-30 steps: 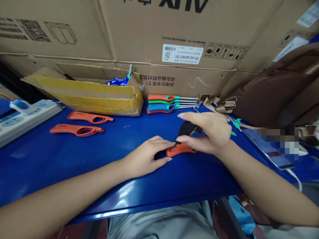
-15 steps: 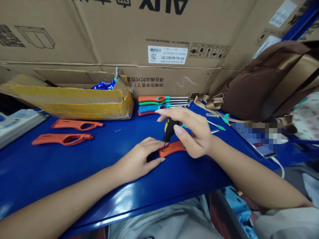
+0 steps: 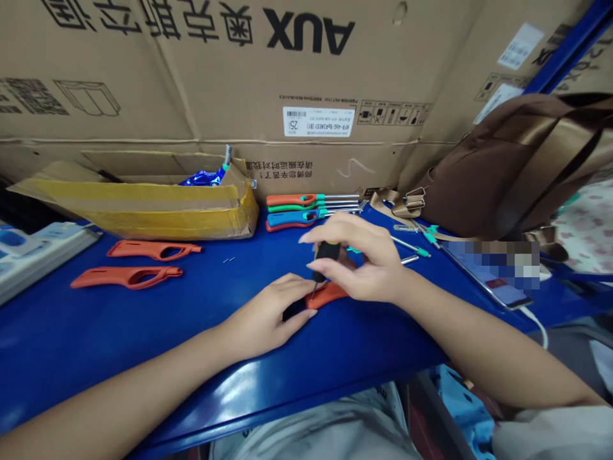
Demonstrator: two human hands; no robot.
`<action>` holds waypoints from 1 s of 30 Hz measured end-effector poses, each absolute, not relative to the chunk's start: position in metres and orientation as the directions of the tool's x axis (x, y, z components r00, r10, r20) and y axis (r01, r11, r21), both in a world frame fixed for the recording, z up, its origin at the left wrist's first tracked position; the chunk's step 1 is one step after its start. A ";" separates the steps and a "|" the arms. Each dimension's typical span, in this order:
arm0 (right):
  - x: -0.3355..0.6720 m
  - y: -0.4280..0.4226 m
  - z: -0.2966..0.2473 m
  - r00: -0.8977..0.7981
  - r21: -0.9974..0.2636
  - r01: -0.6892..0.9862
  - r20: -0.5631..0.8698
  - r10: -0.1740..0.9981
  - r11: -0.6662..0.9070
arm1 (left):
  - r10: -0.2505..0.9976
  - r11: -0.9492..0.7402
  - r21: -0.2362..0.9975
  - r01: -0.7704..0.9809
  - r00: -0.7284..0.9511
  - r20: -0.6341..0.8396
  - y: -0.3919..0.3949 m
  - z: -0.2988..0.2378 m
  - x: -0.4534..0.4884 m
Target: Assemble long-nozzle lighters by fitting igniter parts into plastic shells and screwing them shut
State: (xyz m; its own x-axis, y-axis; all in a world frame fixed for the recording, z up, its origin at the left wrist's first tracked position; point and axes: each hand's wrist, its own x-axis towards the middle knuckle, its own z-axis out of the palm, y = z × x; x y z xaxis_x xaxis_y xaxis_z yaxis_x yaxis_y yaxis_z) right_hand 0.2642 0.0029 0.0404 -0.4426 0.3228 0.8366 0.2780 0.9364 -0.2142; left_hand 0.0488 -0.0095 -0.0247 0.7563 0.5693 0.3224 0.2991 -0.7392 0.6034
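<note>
My right hand (image 3: 366,259) is closed round the short black-and-yellow handle of a screwdriver (image 3: 320,271). The screwdriver stands nearly upright, its tip at the left end of an orange gas lighter (image 3: 328,294) lying on the blue table (image 3: 201,364). My left hand (image 3: 268,313) rests on the table with fingers and thumb gripping that same end of the lighter. The lighter's right part is hidden behind my right hand. Two orange lighter shell halves (image 3: 127,277) lie to the left, with two tiny screws (image 3: 229,260) near them.
Several long-nosed lighters (image 3: 292,219) lie at the back. Metal lighter tubes with green ends (image 3: 412,247) are on the right, near a phone (image 3: 483,275) on a cable. A taped cardboard box (image 3: 182,207) stands at back left, a power strip (image 3: 45,255) far left, a brown bag (image 3: 488,172) at right.
My right hand's fingers have turned and closed further round the screwdriver handle. The left hand still holds the lighter in place. The whole view has tilted up slightly.
</note>
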 end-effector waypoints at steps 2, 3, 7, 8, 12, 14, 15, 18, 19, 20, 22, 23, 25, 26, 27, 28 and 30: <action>0.266 0.004 0.039 -0.423 -0.052 0.372 0.879 0.219 0.927 | 0.575 -0.732 0.613 0.298 0.753 0.320 -0.010 -0.024 0.049; 0.267 0.005 0.039 -0.446 -0.014 0.393 0.871 0.204 0.919 | 0.578 -0.728 0.618 0.296 0.750 0.321 -0.010 -0.024 0.049; 0.267 0.003 0.041 -0.519 -0.298 0.275 0.754 0.402 0.914 | 0.584 -0.718 0.636 0.283 0.742 0.330 -0.011 -0.025 0.049; 0.267 0.003 0.042 -0.515 -0.365 0.246 0.736 0.440 0.898 | 0.583 -0.718 0.637 0.279 0.741 0.333 -0.011 -0.025 0.049; 0.268 0.005 0.042 -0.432 -0.220 0.314 0.833 0.345 0.924 | 0.585 -0.725 0.629 0.282 0.735 0.344 -0.011 -0.027 0.048; 0.270 0.006 0.041 -0.457 -0.111 0.343 0.848 0.269 0.933 | 0.586 -0.725 0.628 0.283 0.732 0.346 -0.011 -0.027 0.048; 0.270 0.005 0.041 -0.489 -0.120 0.325 0.827 0.275 0.938 | 0.587 -0.724 0.629 0.283 0.733 0.345 -0.011 -0.027 0.048; 0.268 0.002 0.041 -0.556 -0.362 0.224 0.715 0.423 0.905 | 0.590 -0.722 0.627 0.292 0.734 0.336 -0.011 -0.028 0.048; 0.267 0.002 0.040 -0.547 -0.434 0.197 0.695 0.466 0.879 | 0.595 -0.719 0.626 0.301 0.733 0.331 -0.011 -0.028 0.048; 0.265 0.001 0.039 -0.517 -0.466 0.188 0.701 0.491 0.865 | 0.602 -0.715 0.625 0.312 0.729 0.325 -0.010 -0.029 0.048; 0.264 0.001 0.038 -0.436 -0.394 0.247 0.771 0.465 0.885 | 0.617 -0.705 0.628 0.329 0.721 0.316 -0.010 -0.031 0.047; 0.264 0.001 0.038 -0.407 -0.308 0.300 0.814 0.413 0.903 | 0.622 -0.702 0.630 0.333 0.717 0.314 -0.010 -0.032 0.047; 0.264 0.001 0.039 -0.407 -0.156 0.380 0.857 0.316 0.912 | 0.629 -0.696 0.633 0.338 0.712 0.312 -0.010 -0.032 0.047; 0.264 0.000 0.040 -0.430 -0.136 0.381 0.849 0.306 0.915 | 0.632 -0.694 0.632 0.345 0.712 0.306 -0.010 -0.031 0.047; 0.264 -0.001 0.042 -0.459 -0.170 0.358 0.824 0.332 0.918 | 0.636 -0.692 0.630 0.353 0.712 0.299 -0.010 -0.030 0.047; 0.264 -0.002 0.043 -0.489 -0.244 0.320 0.785 0.380 0.916 | 0.638 -0.690 0.627 0.361 0.712 0.292 -0.010 -0.029 0.047; 0.262 -0.004 0.045 -0.533 -0.401 0.245 0.705 0.468 0.883 | 0.635 -0.692 0.623 0.366 0.718 0.284 -0.010 -0.027 0.048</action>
State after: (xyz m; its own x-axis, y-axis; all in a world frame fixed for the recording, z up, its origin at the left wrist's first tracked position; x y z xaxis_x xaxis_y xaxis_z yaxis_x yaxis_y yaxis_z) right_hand 0.2617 -0.0042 0.0450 -0.5328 0.4682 0.7049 0.2453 0.8827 -0.4008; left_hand 0.0478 -0.0103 -0.0272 0.7181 0.6354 0.2840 0.3655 -0.6915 0.6231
